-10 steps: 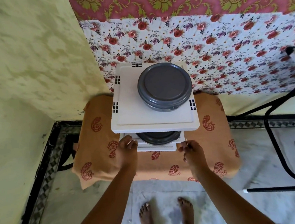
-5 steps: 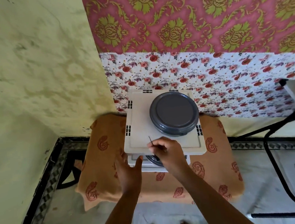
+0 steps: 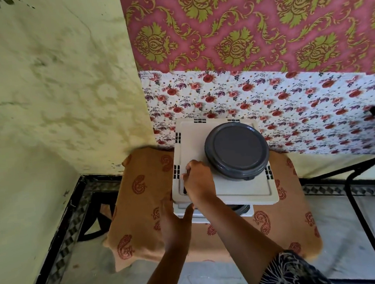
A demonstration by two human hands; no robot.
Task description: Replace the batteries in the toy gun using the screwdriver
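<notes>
No toy gun or batteries are in view. My right hand [image 3: 198,183] rests on the front left part of a white plastic rack's top shelf [image 3: 244,190], fingertips bunched together near the shelf's left edge. The thin metal tool it pinched a moment ago is hidden under the fingers. My left hand [image 3: 175,223], blurred, reaches the front left corner of the rack's lower tier [image 3: 183,211], thumb against its edge, fingers straight. A round grey lidded container [image 3: 236,149] stands on the top shelf just right of my right hand.
The rack stands on a surface draped in an orange paisley cloth [image 3: 142,201], pushed into a corner against a floral wall. A second grey container [image 3: 241,209] peeks from the lower tier. A black metal frame [image 3: 354,187] stands on the tiled floor at right.
My right hand, pinching a thin metal tool, rose from the rack's front right corner onto the top shelf and slid left. My left hand stayed at the lower front left corner. The camera tilted up.
</notes>
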